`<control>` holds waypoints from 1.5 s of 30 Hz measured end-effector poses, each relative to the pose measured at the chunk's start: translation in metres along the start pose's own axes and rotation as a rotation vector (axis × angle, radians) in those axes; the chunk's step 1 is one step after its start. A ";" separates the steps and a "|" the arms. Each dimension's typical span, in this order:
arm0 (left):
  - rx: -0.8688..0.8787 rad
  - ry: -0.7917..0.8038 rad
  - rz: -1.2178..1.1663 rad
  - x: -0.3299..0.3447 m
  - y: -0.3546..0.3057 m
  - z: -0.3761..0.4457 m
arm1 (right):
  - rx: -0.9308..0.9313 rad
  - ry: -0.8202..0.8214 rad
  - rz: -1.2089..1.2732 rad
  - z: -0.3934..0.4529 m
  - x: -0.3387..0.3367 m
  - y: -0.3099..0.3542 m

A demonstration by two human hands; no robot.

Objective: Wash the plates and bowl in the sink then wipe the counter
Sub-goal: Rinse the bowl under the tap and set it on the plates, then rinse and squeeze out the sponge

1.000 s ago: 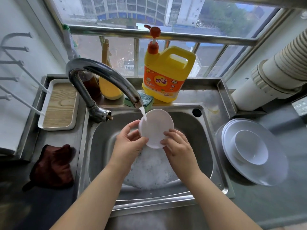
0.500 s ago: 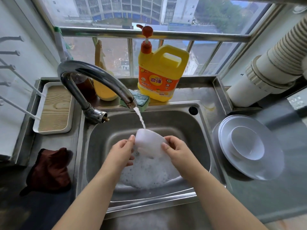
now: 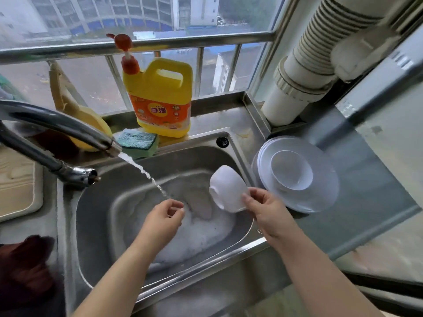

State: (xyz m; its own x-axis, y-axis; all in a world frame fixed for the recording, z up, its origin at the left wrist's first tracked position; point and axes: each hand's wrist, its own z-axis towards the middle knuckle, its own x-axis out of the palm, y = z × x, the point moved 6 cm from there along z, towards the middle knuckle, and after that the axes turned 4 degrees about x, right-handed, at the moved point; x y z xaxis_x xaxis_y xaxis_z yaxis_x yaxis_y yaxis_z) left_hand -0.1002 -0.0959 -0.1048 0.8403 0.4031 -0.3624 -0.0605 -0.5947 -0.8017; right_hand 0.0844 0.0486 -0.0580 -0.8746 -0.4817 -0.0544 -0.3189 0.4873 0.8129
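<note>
So from my end, watching the head cam: the right hand (image 3: pixel 266 209) has a small white bowl (image 3: pixel 227 188) pinched by its rim, tipped on its side with the base facing left, held above the right part of the sink (image 3: pixel 96 216); fingers curled round the edge, thumb on the near side. The left hand (image 3: pixel 163 216) holds nothing that I can see; its fingers are loosely curled, hanging over the foam (image 3: pixel 194 234) in the basin, just below where the water stream (image 3: pixel 143 171) from the tap (image 3: pixel 57 124) lands.

Just right of the sink, on the counter (image 3: pixel 370 202), there's a stack of white plates (image 3: pixel 320 193) with another bowl (image 3: pixel 291 170) sitting on top; it's a bit blurred. At the far side, a yellow detergent jug (image 3: pixel 160 97) stands on the ledge; a green sponge (image 3: pixel 137 140) lies beside it, near the spout. A dark red cloth (image 3: pixel 25 266) lies near left; a tray (image 3: pixel 16 181) sits left of the tap.
</note>
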 end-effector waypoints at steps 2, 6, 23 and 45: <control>0.025 0.023 -0.001 0.010 -0.007 0.003 | -0.159 -0.078 -0.026 -0.011 -0.024 0.022; 0.064 0.052 0.021 0.025 -0.019 0.005 | -0.542 -0.356 -0.470 -0.026 -0.072 0.067; -0.045 -0.077 -0.033 -0.006 0.017 -0.006 | -0.873 -0.475 -1.113 0.017 -0.068 0.038; -0.197 -0.739 -0.210 -0.150 0.102 -0.084 | -0.426 0.154 -0.920 0.061 0.193 0.003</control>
State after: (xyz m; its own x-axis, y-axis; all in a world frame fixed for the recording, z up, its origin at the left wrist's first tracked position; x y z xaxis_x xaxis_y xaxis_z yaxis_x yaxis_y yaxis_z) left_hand -0.1873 -0.2750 -0.0922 0.2443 0.8366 -0.4903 0.2143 -0.5397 -0.8141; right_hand -0.1072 0.0018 -0.1012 -0.2906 -0.6412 -0.7102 -0.6603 -0.4028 0.6338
